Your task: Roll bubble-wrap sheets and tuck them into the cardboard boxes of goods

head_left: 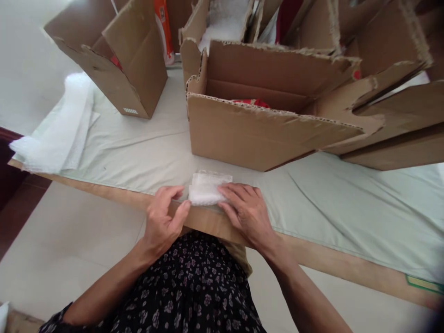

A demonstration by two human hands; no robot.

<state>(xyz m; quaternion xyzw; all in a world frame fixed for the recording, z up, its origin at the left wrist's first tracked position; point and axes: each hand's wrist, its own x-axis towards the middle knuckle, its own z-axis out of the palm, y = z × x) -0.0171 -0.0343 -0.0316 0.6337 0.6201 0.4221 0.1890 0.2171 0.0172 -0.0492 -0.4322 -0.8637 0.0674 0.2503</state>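
Note:
A small folded piece of white bubble wrap [208,188] lies flat near the front edge of the cloth-covered table. What it may contain cannot be seen. My left hand [163,217] is at its left end, with thumb and index finger spread apart; the thumb tip is by the near left corner. On the opposite end, my right hand [248,208] grips the wrap, fingers over the right side and thumb along the near corner.
An open cardboard box [260,132] with something red inside stands just beyond the wrap. Several more boxes fill the back and right. Another cardboard box [145,69] is at back left, near an orange tube [163,27]. Loose bubble wrap sheets [57,138] lie at the left edge.

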